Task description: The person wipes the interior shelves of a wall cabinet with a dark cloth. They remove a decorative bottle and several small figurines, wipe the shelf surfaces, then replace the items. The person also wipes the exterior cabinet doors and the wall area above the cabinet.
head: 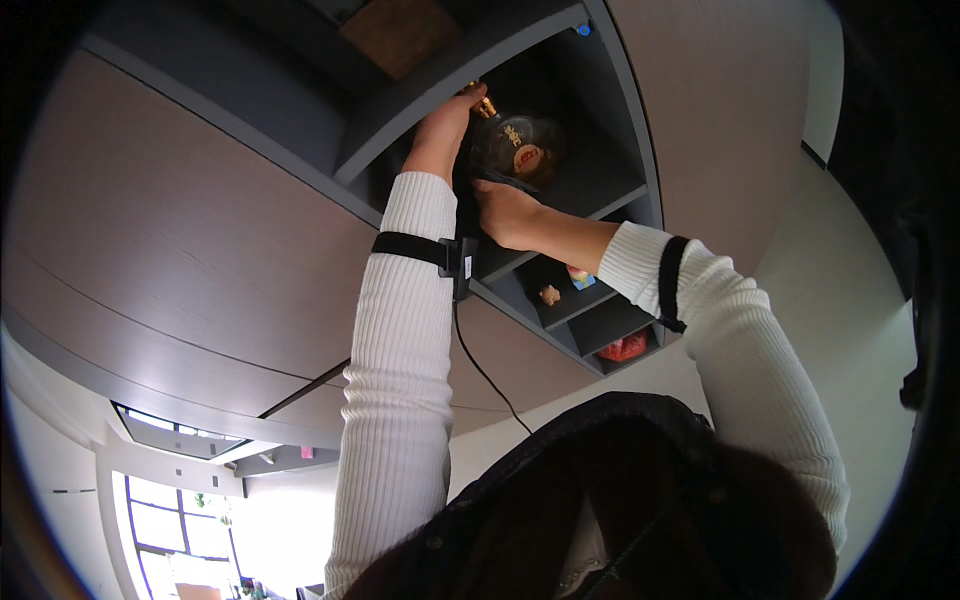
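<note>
Inside a dark grey shelf compartment stands a dark, rounded bottle [504, 148] with a gold neck, gold lettering and a round red-and-gold emblem. My left hand [456, 112] is at the gold neck, its fingers around it and partly hidden. Lower down, my right hand [510, 214] is beside the base of the bottle, the thumb near a dark edge or cloth there; its fingertips are hidden, so I cannot tell what it holds. Both forearms wear white ribbed sleeves with black straps, and a black device sits on the left strap.
Grey shelf boards [604, 206] divide the unit. Lower compartments hold a small tan figurine [550, 295], a colourful small box [580, 278] and a red bag or packet [624, 346]. A brownish cabinet door [210, 225] lies left. A black cable [484, 367] hangs from the left forearm's device.
</note>
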